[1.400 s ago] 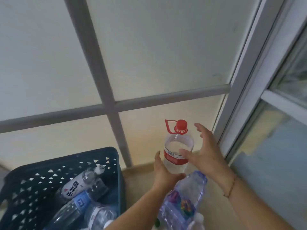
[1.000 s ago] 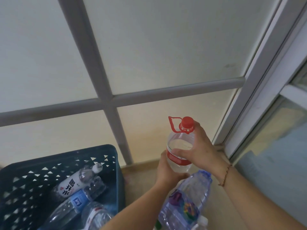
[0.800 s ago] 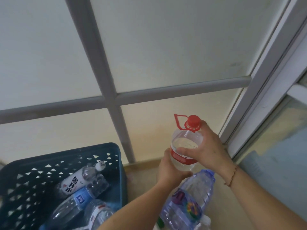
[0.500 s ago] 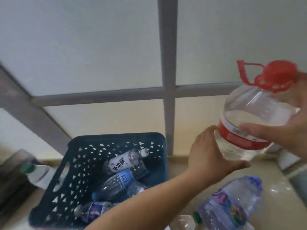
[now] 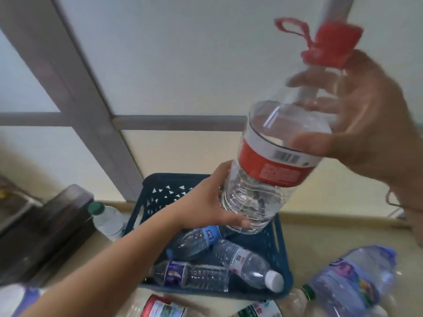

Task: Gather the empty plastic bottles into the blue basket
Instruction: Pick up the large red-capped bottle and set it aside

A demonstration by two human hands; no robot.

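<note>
Hands (image 5: 207,208) (image 5: 375,124) grip red-labelled jug (image 5: 272,165) with barcode, text unreadable, above basket (image 5: 280,257).

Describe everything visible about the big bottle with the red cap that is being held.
The big bottle is clear, thin-looking plastic with a ribbed lower body, a red and white label band bearing a barcode, and a red cap with a red loop handle. It looks empty and is slightly motion-blurred. It is held in the air, tilted with the cap up and to the right, above the blue basket. The left hand cups its base; the right hand grips its shoulder below the cap.
</note>
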